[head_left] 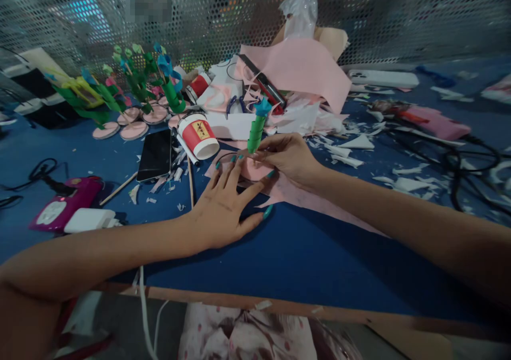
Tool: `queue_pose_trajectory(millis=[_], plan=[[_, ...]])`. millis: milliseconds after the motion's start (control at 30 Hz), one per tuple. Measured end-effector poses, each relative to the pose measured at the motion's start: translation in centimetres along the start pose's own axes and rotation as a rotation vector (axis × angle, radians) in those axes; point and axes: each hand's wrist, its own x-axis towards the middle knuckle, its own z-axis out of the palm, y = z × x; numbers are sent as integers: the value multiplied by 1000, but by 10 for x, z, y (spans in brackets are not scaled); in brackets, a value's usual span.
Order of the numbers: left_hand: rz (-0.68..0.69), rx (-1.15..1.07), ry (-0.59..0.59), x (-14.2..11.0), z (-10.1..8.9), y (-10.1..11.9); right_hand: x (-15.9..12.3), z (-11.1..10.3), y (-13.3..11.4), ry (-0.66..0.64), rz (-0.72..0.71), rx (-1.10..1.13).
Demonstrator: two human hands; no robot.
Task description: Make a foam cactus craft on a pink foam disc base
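Note:
A paper flower [256,133] with a blue top and a green-wrapped stem stands upright at the middle of the table. Its bare stick meets a round pink base [252,172], which lies on a pink sheet [319,204]. My left hand [219,205] is open, fingers spread, with the fingertips resting on the base and the paper around it. At the bottom of the stem, my right hand [293,160] is closed in a pinch on the flower's stick. The exact contact is partly hidden by the fingers.
Several finished paper flowers [138,83] stand on pink discs at the back left. Nearby are a red paper cup [198,135], a black phone [155,155] and a purple power strip [66,203]. Paper scraps [347,155], a pink glue gun [435,120] and cables lie to the right.

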Motion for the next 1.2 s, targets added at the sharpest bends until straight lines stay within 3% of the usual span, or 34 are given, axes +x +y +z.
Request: queue_pose_trajectory(millis=[500,1200], plan=[[13,-4,17,0,2,-1,0,0,1,27,34,16],[3,-10,24,0,3,1,-1,3,0,4,-66,-94]])
